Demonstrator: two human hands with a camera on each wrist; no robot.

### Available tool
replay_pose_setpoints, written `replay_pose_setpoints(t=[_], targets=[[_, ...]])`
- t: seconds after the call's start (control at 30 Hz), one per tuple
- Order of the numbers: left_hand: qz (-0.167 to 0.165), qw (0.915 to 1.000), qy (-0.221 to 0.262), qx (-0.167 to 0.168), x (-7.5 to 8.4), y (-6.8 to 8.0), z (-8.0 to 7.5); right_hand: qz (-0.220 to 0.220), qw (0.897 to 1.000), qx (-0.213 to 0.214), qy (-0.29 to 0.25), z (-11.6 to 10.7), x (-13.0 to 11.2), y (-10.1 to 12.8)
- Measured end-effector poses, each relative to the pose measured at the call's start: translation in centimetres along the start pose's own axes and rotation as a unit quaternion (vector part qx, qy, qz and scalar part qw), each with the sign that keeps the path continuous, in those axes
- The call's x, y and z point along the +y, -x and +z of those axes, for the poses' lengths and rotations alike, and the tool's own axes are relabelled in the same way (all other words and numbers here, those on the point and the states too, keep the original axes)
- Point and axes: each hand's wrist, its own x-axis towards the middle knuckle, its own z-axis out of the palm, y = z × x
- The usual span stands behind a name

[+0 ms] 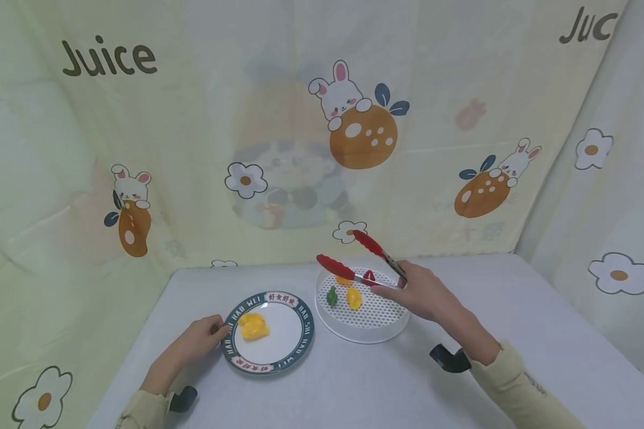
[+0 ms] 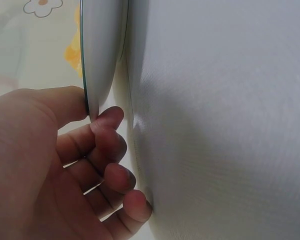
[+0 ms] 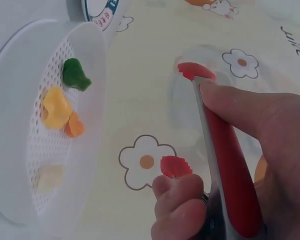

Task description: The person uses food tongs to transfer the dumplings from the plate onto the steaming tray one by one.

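My left hand (image 1: 200,338) pinches the near-left rim of a round plate (image 1: 292,351) with a dark green lettered border. In the left wrist view, the thumb (image 2: 65,102) lies on the plate's upper side and curled fingers (image 2: 110,142) sit under its edge. A yellow lumpy piece (image 1: 253,326) rests on the plate. My right hand (image 1: 424,292) grips metal tongs (image 3: 215,150) with red tips, their arms spread apart with nothing between them. The tongs hang over a white perforated basket (image 1: 375,319). Inside it lie a green piece (image 1: 331,296), a yellow piece (image 1: 354,298) and an orange piece (image 3: 74,125).
A pale piece (image 3: 50,178) also lies in the basket, and a red piece (image 1: 369,276) shows beneath the tongs. The white table (image 1: 349,387) ends at a hanging curtain (image 1: 204,131) printed with rabbits and flowers. Plate and basket stand side by side.
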Motion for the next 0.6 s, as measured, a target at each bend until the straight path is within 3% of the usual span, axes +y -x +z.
replay_pose_setpoints(t=[0.33, 0.6], targets=[[0.002, 1.0, 0.002, 0.001, 0.0, 0.1, -0.1, 0.002, 1.0, -0.006, -0.011, 1.5, -0.6, 0.5], [0.004, 1.0, 0.001, 0.002, 0.3, 0.2, -0.1, -0.018, 1.0, -0.008, 0.014, 5.2, -1.8, 1.2]])
